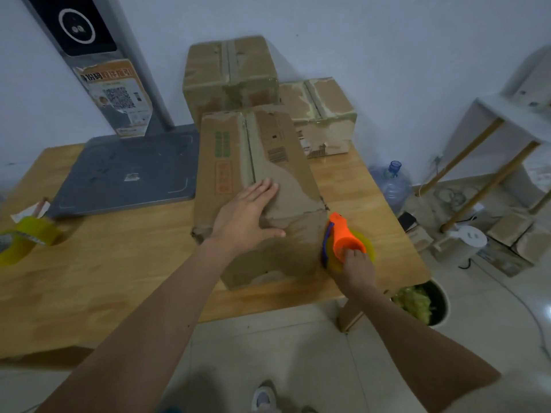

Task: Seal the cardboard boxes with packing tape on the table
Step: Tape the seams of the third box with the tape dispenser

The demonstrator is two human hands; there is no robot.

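Note:
A long worn cardboard box [262, 162] lies on the wooden table [89, 278], its top flaps meeting along a centre seam. My left hand [249, 216] presses flat on the near end of its top, fingers straight. My right hand [354, 269] grips an orange tape dispenser [343, 236] holding a yellowish tape roll, right beside the box's near right corner. Two more boxes stand behind: a tall one [229, 79] and a lower one [322, 114], both with tape along their seams.
A spare yellow tape roll [21, 242] sits at the table's left edge. A grey scale platform [125, 171] with an upright post occupies the back left. Right of the table are a water bottle [393, 183], a bin [423, 302] and a white shelf [507, 129].

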